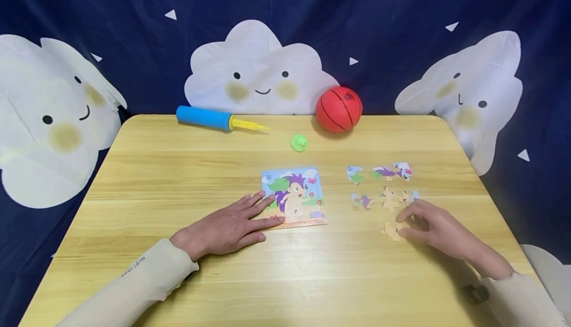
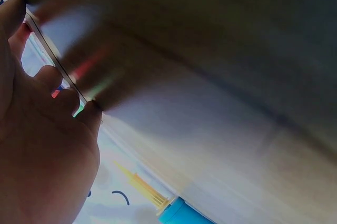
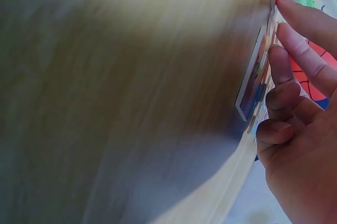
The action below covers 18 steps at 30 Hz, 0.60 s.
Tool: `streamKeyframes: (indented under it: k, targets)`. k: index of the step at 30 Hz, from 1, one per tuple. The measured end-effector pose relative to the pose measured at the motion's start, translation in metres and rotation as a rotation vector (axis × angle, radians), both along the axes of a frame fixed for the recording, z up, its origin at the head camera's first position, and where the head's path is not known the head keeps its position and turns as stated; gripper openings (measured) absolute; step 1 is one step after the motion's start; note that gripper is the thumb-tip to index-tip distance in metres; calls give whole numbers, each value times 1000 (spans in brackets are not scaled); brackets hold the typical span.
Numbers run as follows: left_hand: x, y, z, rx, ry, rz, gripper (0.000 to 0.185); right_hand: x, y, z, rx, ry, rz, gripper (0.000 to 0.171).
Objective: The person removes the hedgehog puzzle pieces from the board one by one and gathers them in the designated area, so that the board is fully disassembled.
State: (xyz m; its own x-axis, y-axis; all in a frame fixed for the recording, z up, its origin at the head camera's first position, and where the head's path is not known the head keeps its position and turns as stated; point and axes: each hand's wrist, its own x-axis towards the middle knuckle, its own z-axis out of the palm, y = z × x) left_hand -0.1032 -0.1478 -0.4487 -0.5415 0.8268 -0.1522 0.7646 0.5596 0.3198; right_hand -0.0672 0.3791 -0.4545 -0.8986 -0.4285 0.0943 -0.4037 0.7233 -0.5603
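My left hand lies with straight fingers spread over the left edge of a puzzle board, which bears a picture of a purple-spined hedgehog. In the left wrist view, the fingertips press at the board's edge. To the right of the board, loose jigsaw pieces lie in rough rows. My right hand is at the nearest row, where the curled thumb and index finger pinch a pale jigsaw piece at its right side. A darker piece lies beneath the fingers in the right wrist view, hidden from the head view.
Behind the board sits a small green toy duck. A red ball and a blue pump with a yellow nozzle lie along the table's back edge. A dark blue curtain with cloud faces hangs behind the wooden table.
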Motion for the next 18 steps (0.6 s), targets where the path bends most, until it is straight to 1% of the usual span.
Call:
streamKeyframes:
  k: [6, 9, 11, 16, 18]
  targets:
    - [0, 0, 0, 5, 10, -4, 54, 0, 0, 0, -10, 8, 8, 35]
    - [-1, 1, 1, 2, 20, -11, 54, 0, -2, 4, -15, -2, 2, 34]
    - [-1, 1, 0, 2, 30, -16, 54, -1, -5, 8, -17, -23, -20, 32]
    - [0, 1, -1, 0, 36, -22, 54, -6, -25, 23, -30, -85, -87, 22]
    - [0, 0, -3, -9, 30, -21, 54, -10, -39, 28, -53, -106, -82, 19]
